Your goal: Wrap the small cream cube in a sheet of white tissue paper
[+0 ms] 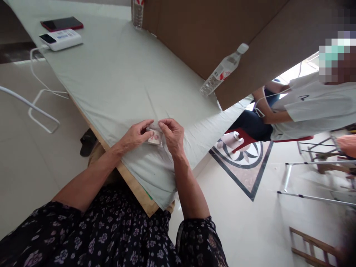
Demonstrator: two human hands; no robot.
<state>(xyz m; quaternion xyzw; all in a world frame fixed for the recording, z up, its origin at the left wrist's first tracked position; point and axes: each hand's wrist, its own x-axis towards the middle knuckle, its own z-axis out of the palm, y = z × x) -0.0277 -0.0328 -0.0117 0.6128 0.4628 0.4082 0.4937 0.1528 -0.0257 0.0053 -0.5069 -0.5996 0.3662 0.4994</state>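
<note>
A small white box with a pinkish-red print [154,138] lies on the pale tablecloth near the table's corner. My left hand [136,135] holds it from the left, thumb on its upper face and fingers curled around its far side. Right beside the box, my right hand [172,135] is closed in a pinch, thumb against forefinger. Something thin and see-through, like clear film, shows faintly below that pinch; whether the fingers grip it is too small to tell.
A large cardboard panel [194,33] stands on the table [111,66]. Against it leans a clear bottle [224,70]; another bottle [138,15] is farther back. A phone [62,23] and a white cabled device [62,39] lie far left. A person [314,100] sits at the right.
</note>
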